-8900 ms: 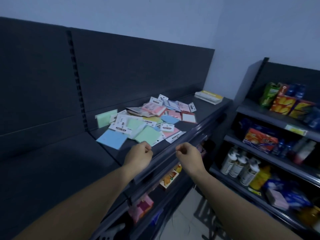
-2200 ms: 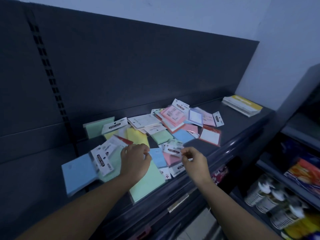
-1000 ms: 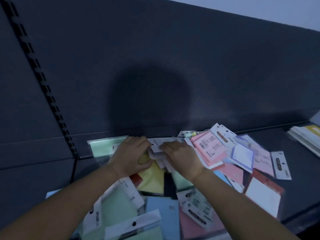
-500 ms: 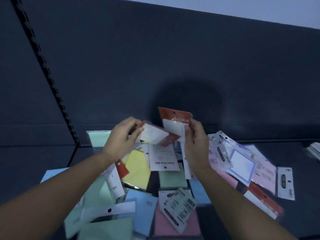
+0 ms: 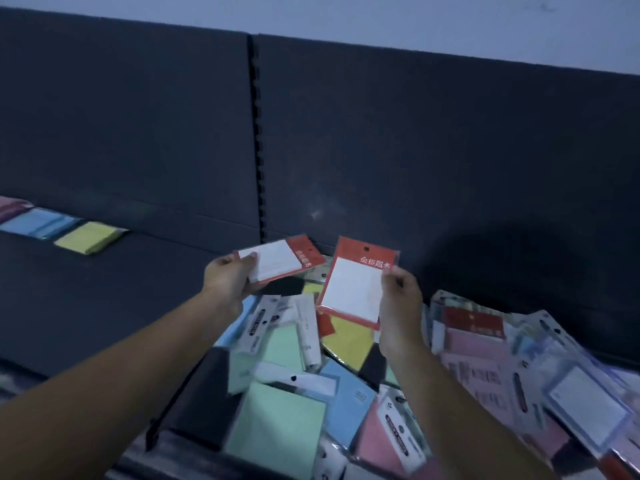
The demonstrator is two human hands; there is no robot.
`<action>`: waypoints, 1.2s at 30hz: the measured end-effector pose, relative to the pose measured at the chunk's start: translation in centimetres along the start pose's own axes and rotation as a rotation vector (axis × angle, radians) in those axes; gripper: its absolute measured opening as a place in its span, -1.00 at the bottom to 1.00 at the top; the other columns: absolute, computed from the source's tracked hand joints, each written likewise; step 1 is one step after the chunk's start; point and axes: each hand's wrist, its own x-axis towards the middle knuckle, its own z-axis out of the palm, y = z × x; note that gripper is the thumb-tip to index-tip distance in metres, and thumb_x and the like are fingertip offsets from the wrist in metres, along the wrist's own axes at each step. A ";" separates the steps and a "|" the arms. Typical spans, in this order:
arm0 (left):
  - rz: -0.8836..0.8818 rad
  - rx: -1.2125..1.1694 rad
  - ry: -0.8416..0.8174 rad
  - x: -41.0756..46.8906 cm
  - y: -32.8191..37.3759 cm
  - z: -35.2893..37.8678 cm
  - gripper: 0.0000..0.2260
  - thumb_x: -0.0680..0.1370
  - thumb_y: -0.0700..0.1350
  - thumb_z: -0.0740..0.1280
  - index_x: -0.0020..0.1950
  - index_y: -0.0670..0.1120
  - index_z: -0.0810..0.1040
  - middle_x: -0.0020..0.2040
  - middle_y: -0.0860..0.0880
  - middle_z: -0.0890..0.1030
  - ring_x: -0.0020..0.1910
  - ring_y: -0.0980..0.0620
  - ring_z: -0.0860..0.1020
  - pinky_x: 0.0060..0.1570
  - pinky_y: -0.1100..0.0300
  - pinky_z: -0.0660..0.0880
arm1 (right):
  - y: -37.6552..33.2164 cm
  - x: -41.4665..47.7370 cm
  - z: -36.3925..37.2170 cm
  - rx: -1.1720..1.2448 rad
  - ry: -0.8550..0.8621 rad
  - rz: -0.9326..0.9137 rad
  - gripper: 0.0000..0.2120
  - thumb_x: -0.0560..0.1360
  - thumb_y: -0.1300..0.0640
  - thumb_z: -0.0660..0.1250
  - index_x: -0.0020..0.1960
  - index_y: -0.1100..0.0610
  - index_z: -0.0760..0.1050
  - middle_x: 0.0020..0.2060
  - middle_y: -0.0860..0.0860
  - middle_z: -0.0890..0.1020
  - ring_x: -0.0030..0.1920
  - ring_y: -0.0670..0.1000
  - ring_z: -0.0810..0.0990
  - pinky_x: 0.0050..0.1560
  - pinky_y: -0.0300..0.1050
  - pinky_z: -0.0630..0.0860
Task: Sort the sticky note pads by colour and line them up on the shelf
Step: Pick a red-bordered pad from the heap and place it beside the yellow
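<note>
Red-backed pads, white sheets, two, one per hand. The left hand (image 5: 227,278) pinched its pad (image 5: 277,261) by a short edge, thumb on top and fingers curled beneath, the pad nearly flat. The right hand (image 5: 398,296) pinched the other pad (image 5: 353,289) at its right edge, header uppermost. Both hung above the heap (image 5: 287,410), apart from each other.

A second before, both hands were down in the heap; half a second before, the pair had just come up close together. Judged: reds pulled as a matched set, probably bound for the row (image 5: 52,226) at the left of the shelf (image 5: 104,299).

- **Row:** yellow stack (image 5: 88,237), one; blue stacks (image 5: 34,223), two; pink stack (image 5: 10,206), one, cut by the frame.
- **Heap:** red header (image 5: 472,320), at least one more; green pads (image 5: 277,434), about three; the rest overlapped, uncounted.
</note>
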 end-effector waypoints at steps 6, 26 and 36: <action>0.016 -0.088 0.023 0.5 2.3 -8.2 -0.68 0.45 -0.39 0.34 0.12 -0.17 0.36 -0.12 -0.21 0.55 -0.26 -0.09 0.58 -0.29 0.08 0.62 | 0.4 -3.4 7.2 0.127 -0.210 0.313 -0.83 0.55 0.28 0.21 0.11 0.18 0.49 -0.06 0.14 0.62 -0.21 0.08 0.58 -0.34 -0.18 0.47; -0.052 0.107 0.017 8.6 5.9 -30.7 -0.78 0.49 -0.46 0.18 -0.10 -0.14 0.35 -0.11 -0.16 0.52 -0.21 -0.07 0.56 -0.34 0.20 0.53 | 8.4 -17.1 29.9 -0.039 -0.162 0.385 -0.83 0.54 0.28 0.17 0.08 0.17 0.47 -0.15 0.07 0.61 -0.24 0.01 0.54 -0.38 -0.17 0.39; 0.264 0.481 -0.260 13.2 4.5 -28.2 -0.52 0.36 -0.40 0.41 0.20 -0.08 0.42 0.10 -0.05 0.56 0.04 0.03 0.53 -0.14 0.32 0.47 | 9.7 -15.1 30.8 0.080 -0.214 0.208 -0.55 0.50 0.33 0.28 0.36 0.12 0.35 0.11 0.02 0.62 -0.04 -0.03 0.59 -0.29 -0.23 0.47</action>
